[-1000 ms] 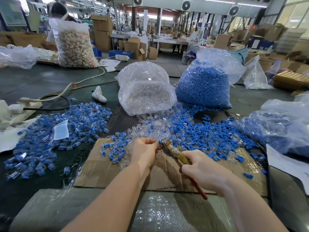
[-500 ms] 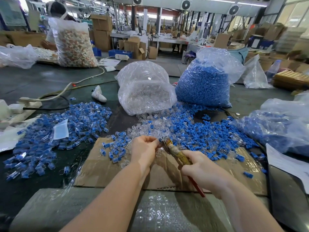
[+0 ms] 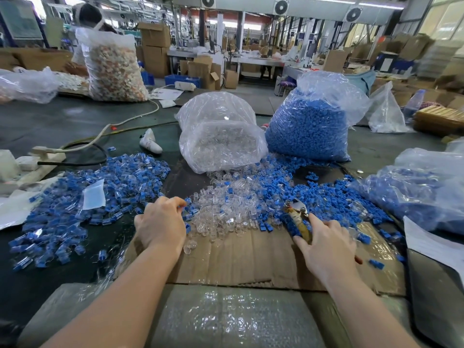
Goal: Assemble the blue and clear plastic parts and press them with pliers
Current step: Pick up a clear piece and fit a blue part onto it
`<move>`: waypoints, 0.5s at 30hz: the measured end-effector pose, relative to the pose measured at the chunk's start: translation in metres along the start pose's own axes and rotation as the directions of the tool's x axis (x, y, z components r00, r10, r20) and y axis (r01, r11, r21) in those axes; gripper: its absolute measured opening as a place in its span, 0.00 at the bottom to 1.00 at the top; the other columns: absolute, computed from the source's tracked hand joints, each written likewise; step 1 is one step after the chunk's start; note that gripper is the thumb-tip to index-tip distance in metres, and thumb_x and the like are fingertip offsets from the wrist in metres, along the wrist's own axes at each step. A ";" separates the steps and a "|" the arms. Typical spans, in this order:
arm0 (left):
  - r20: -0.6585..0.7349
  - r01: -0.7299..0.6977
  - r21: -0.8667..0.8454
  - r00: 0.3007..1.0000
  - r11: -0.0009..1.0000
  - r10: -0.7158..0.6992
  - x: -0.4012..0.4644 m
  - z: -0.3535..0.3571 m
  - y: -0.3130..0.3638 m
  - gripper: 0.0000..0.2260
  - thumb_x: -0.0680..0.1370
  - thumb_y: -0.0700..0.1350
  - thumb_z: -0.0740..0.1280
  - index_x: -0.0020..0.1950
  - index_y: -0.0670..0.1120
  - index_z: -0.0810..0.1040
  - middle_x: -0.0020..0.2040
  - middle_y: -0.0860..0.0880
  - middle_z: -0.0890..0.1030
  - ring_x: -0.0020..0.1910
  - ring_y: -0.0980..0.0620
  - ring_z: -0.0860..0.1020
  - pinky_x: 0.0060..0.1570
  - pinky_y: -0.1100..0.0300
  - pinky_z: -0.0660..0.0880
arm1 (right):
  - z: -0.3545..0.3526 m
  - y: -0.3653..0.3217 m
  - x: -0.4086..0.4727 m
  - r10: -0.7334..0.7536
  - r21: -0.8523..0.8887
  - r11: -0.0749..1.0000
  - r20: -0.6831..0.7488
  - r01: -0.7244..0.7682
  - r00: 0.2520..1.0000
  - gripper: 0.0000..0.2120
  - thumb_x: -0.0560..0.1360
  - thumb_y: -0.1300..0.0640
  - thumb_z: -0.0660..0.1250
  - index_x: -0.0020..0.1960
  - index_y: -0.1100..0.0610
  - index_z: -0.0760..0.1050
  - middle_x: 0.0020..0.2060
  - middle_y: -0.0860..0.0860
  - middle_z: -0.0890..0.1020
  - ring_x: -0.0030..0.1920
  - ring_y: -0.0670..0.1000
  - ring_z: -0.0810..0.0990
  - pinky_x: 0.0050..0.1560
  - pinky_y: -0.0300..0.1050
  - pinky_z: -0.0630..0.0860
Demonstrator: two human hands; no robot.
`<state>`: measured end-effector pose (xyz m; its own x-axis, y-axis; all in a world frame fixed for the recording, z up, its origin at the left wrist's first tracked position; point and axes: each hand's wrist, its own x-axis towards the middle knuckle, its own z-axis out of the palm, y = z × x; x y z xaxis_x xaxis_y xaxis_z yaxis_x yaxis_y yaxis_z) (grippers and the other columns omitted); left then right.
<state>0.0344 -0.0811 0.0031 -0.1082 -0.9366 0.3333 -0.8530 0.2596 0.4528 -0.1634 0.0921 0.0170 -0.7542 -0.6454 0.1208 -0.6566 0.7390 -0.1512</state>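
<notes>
Left hand (image 3: 160, 226) pinches a blue part (image 3: 182, 204) beside the clear parts (image 3: 226, 209) on the cardboard (image 3: 238, 262); right hand (image 3: 326, 244) grips the pliers (image 3: 297, 217), blue parts (image 3: 324, 194) crowding around.

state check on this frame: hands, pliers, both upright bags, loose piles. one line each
left hand: fingers curled, pinching a blue part at the pile edge
right hand: gripping the pliers
pliers: held, nose over the blue parts; whether the nose is open is unclear
clear-parts bag: mouth open, contents spilling forward
blue-parts bag: upright, full
assembled pile: loose on the table, left
</notes>
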 end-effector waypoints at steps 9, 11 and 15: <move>-0.013 -0.111 -0.131 0.994 0.985 0.110 -0.013 0.011 0.014 0.10 0.78 0.46 0.64 0.58 0.53 0.78 0.55 0.53 0.76 0.55 0.53 0.66 0.58 0.57 0.61 | 0.017 0.003 0.003 0.000 -0.135 0.991 -0.063 -0.008 0.998 0.30 0.77 0.36 0.54 0.74 0.49 0.55 0.64 0.55 0.70 0.64 0.55 0.69 0.64 0.51 0.66; -0.001 -0.214 -0.259 0.975 0.942 0.221 -0.024 0.015 0.027 0.09 0.77 0.43 0.65 0.56 0.49 0.79 0.53 0.52 0.77 0.54 0.55 0.68 0.56 0.62 0.62 | 0.019 0.003 0.004 0.009 -0.140 0.990 -0.062 -0.017 0.998 0.30 0.77 0.37 0.54 0.74 0.50 0.54 0.65 0.55 0.70 0.65 0.56 0.69 0.64 0.52 0.66; 0.085 -0.341 -0.413 0.909 0.845 0.409 -0.049 0.027 0.051 0.08 0.77 0.41 0.64 0.55 0.46 0.79 0.50 0.52 0.79 0.50 0.59 0.71 0.53 0.69 0.65 | 0.018 0.000 0.003 0.041 -0.145 0.988 -0.032 -0.045 0.999 0.31 0.77 0.37 0.53 0.75 0.50 0.53 0.67 0.56 0.67 0.68 0.56 0.65 0.68 0.57 0.61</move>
<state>-0.0180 -0.0280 -0.0124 -0.4905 -0.7650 0.4173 -0.4728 0.6359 0.6101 -0.1662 0.0868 -0.0001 -0.7806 -0.6079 0.1454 -0.6159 0.7878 -0.0127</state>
